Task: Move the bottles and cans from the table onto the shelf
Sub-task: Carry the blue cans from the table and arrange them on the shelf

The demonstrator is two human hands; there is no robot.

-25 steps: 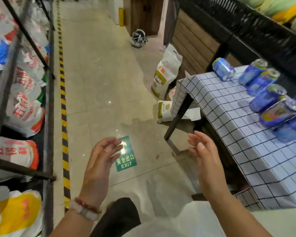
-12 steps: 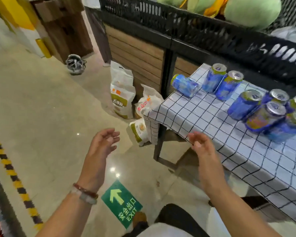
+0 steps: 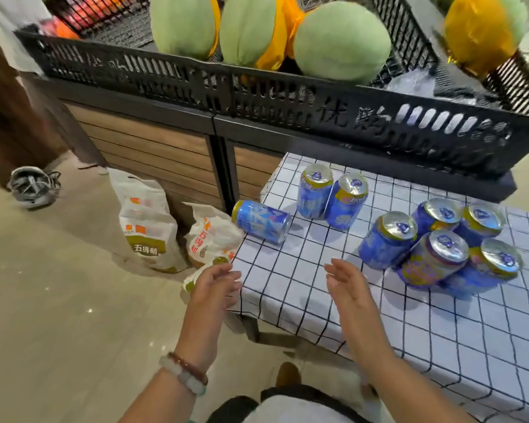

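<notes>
Fingers (image 3: 226,274) of the left hand (image 3: 209,290) curl loosely and grasp nothing, hovering at the near left corner of the checked tablecloth (image 3: 287,282), a pale and brown bead bracelet (image 3: 185,374) on the wrist. At 12 o'clock from those fingertips, apart from them, a blue can lying on its side (image 3: 261,221) rests at the cloth's left edge. Further right, the right hand (image 3: 347,283) is held edge-on above the cloth, fingers straight and released, touching no can. At 12 o'clock from it, well apart, two upright blue cans (image 3: 332,196) stand touching each other. At 2 o'clock, near its fingertips but clear of them, a cluster of five blue cans (image 3: 440,242) stands packed together with silver tops showing. Beyond the table, a black slotted crate (image 3: 257,93) holds green melons (image 3: 341,41), some in orange wrapping. At the far left, white sacks (image 3: 147,221) lean on the floor against a wood-panelled stand (image 3: 153,145).
</notes>
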